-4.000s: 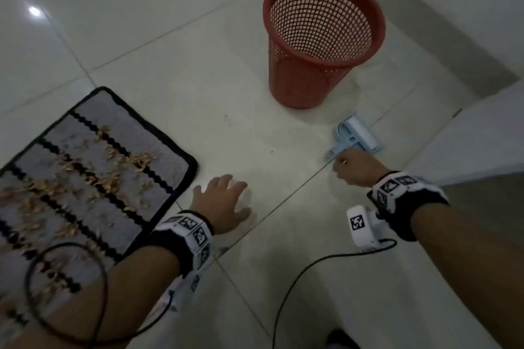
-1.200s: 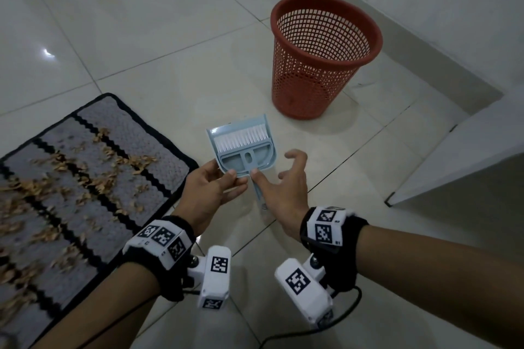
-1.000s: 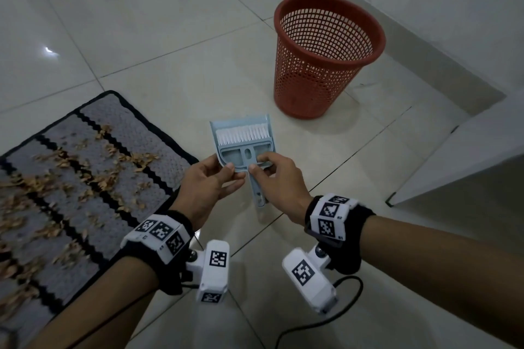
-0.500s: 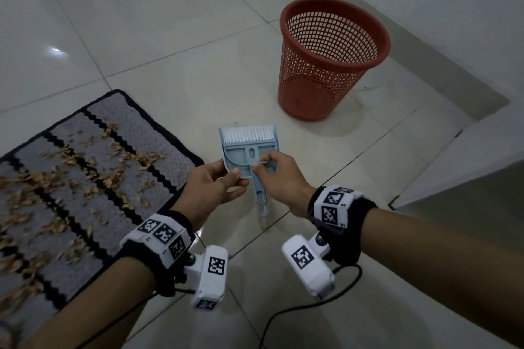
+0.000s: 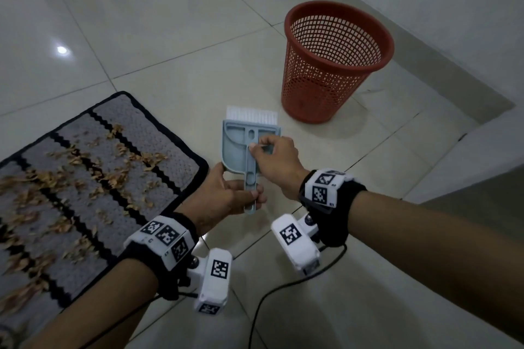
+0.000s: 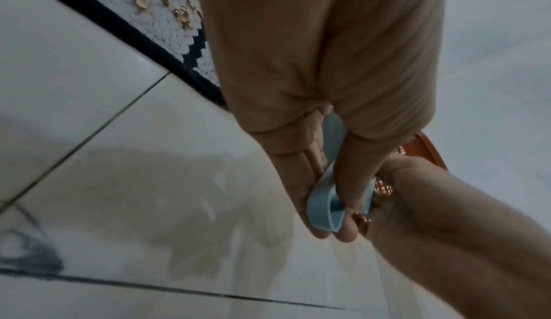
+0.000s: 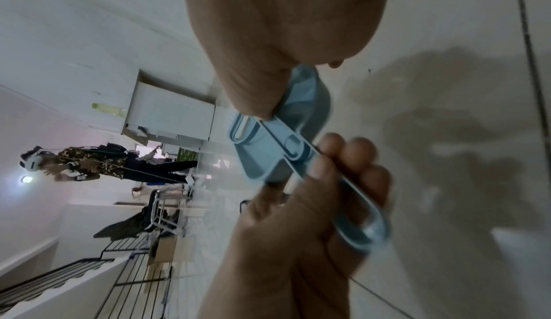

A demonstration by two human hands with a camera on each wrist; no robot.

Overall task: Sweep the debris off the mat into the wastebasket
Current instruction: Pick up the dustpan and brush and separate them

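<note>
Far left, on the pale tiled floor point(image 5: 175, 17): grey mat point(image 5: 85, 178) with black zigzag bands and black border, lying flat, strewn with dry tan debris point(image 5: 93, 170) across its middle bands. Same mat corner and flakes visible at the top of the left wrist view, behind the palm.

Next over, left hand point(image 5: 218, 201) raised above the floor just beside the mat's near corner, thumb on top and fingers curled beneath, pinching the lower handle of a light blue dustpan point(image 5: 236, 147). Handle loop poking out past the fingertips in the left wrist view.

Nested in the pan, a matching blue brush point(image 5: 252, 119), white bristles sticking out past the pan's far edge, toward the basket. Both held in the air, tilted, no contact with the floor.

Then right hand point(image 5: 276, 161), knuckles up, thumb and forefinger pinched on the brush's stem where it lies in the pan. Confirmed in the right wrist view: thumb pressed down on the blue stem.

Further right and beyond, red mesh wastebasket point(image 5: 334, 62) standing upright on the tiles, near a grey skirting and wall point(image 5: 453, 3), well apart from the mat.

Near bottom, black cable point(image 5: 272, 292) trailing over the floor below the wrists.
</note>
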